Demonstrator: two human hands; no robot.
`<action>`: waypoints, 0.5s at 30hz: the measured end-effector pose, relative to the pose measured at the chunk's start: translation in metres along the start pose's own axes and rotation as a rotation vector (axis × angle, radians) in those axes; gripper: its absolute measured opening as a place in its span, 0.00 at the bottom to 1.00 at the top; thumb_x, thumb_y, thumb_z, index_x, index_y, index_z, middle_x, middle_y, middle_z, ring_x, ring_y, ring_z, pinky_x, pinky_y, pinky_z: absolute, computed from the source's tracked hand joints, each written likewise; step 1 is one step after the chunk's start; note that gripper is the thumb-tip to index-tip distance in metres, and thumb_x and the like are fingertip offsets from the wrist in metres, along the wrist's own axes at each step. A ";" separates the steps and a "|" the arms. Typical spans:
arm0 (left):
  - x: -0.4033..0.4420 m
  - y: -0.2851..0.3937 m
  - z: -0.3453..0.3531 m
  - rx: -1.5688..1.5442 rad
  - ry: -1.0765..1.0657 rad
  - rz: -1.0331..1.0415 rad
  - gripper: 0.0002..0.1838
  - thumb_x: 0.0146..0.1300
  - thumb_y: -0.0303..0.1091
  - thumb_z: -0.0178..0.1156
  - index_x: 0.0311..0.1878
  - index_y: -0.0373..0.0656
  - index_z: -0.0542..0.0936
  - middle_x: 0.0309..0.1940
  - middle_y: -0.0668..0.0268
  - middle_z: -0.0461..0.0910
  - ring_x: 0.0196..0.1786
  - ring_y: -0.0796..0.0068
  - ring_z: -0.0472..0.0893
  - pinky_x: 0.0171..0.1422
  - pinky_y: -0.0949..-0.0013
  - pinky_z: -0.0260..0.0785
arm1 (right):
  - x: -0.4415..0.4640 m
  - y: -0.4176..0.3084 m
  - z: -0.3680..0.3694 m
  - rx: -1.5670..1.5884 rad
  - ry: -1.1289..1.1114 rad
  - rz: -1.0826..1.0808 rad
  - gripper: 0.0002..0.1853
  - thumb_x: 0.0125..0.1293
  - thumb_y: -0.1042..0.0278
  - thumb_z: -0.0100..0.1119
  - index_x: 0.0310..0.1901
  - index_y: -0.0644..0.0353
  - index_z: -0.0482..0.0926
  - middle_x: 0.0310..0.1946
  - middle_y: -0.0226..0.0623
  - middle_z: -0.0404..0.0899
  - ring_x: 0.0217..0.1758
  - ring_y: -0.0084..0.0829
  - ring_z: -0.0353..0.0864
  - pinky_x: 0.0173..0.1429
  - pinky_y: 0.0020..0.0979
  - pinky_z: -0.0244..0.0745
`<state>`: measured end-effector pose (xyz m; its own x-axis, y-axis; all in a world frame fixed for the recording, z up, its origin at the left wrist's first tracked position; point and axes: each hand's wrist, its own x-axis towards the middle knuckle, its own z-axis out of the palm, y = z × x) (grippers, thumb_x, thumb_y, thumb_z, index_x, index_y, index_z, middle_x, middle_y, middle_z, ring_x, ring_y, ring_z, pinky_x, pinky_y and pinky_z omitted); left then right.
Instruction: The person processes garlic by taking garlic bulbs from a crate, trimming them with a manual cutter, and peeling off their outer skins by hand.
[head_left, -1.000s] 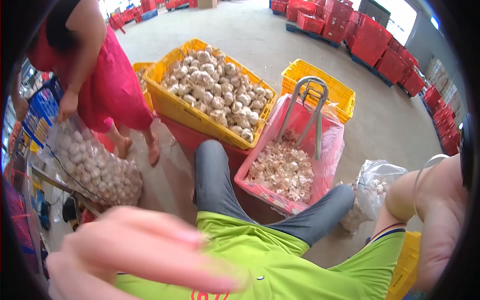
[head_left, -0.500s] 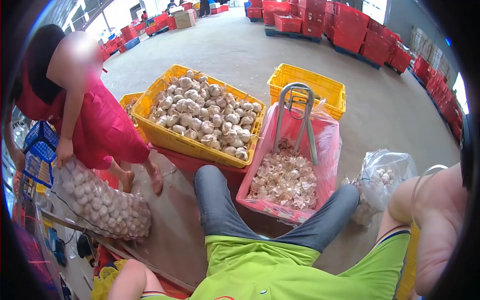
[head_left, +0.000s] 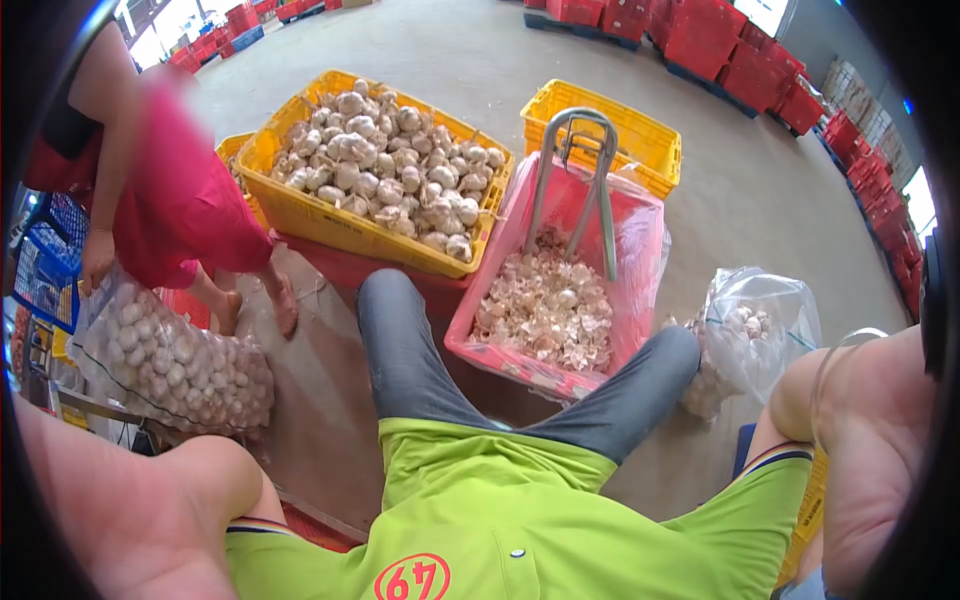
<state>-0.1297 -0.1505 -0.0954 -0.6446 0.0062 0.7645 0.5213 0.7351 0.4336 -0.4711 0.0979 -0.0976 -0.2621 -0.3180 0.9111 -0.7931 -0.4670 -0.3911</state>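
Observation:
Both my arms are raised close to the camera. At the lower left edge is the near part of my left hand and forearm (head_left: 110,520); its fingers lie outside the view. Along the right edge my right hand and wrist (head_left: 880,440), with a clear bangle (head_left: 822,385), fill the border, fingers also hidden. Nothing held shows at either side. Between my knees stands a pink lined crate (head_left: 465,345) with garlic skins (head_left: 550,310) and a grey metal frame (head_left: 608,200) in it. A yellow crate (head_left: 350,222) heaped with garlic bulbs (head_left: 385,165) sits left of it.
A person in pink (head_left: 190,200) stands at left, one hand on a mesh sack of garlic (head_left: 185,350) beside blue baskets (head_left: 50,260). Another yellow crate (head_left: 660,150) stands behind the pink one. A clear plastic bag (head_left: 760,330) with garlic is by my right knee. Stacked red crates (head_left: 710,35) line the back.
The view has tilted down, so the crates sit higher in the picture. My left arm has come up into view at the left edge. The right arm stays raised.

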 end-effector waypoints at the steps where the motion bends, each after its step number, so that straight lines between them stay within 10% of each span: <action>1: 0.002 -0.001 0.004 -0.017 -0.007 -0.001 0.30 0.58 0.41 0.56 0.63 0.50 0.60 0.57 0.60 0.65 0.47 0.63 0.70 0.51 0.62 0.62 | -0.002 -0.001 0.001 0.001 0.003 -0.004 0.15 0.62 0.56 0.48 0.41 0.59 0.75 0.41 0.38 0.76 0.47 0.38 0.72 0.57 0.45 0.62; 15: 0.024 -0.015 0.013 -0.217 -0.025 0.076 0.25 0.60 0.37 0.53 0.62 0.48 0.63 0.55 0.62 0.67 0.40 0.66 0.73 0.44 0.66 0.66 | -0.012 -0.018 0.062 0.071 -0.044 -0.018 0.15 0.62 0.56 0.49 0.41 0.58 0.76 0.42 0.37 0.76 0.49 0.38 0.72 0.59 0.46 0.61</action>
<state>-0.1598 -0.1529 -0.0899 -0.6113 0.0752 0.7878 0.6752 0.5689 0.4696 -0.4192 0.0589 -0.1091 -0.2224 -0.3440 0.9122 -0.7563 -0.5297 -0.3841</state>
